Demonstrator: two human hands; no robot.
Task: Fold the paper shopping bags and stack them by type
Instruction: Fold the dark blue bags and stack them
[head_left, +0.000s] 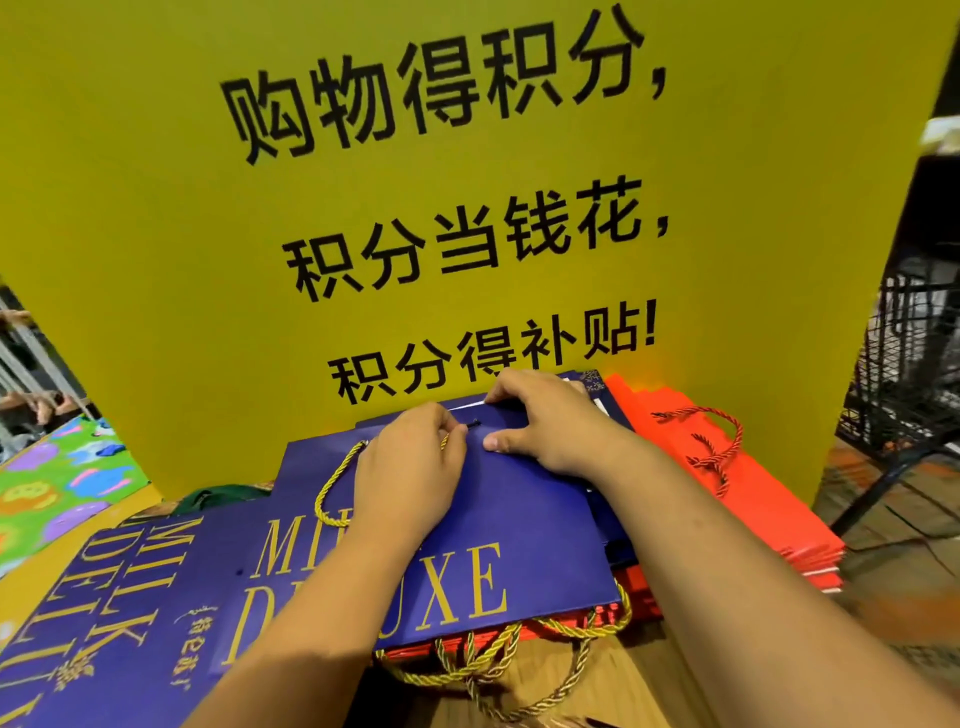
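A dark blue paper bag (519, 530) with gold "MILK DELUXE" lettering lies flat on top of a pile at the table's middle. My left hand (410, 462) rests on it with fingers curled, pinching the gold cord handle (332, 483) near its black end. My right hand (545, 421) presses the bag's far edge, thumb flat on the paper and fingers over the rim. Red paper bags (727, 493) with red cord handles lie stacked underneath and to the right. More blue bags (130, 613) lie flat at the left.
A large yellow sign (467, 208) with black characters stands upright right behind the bags. A green patterned sheet (62, 478) lies at the far left. A black wire basket (904, 364) stands at the right. Gold cord handles (498, 670) hang over the wooden table's near edge.
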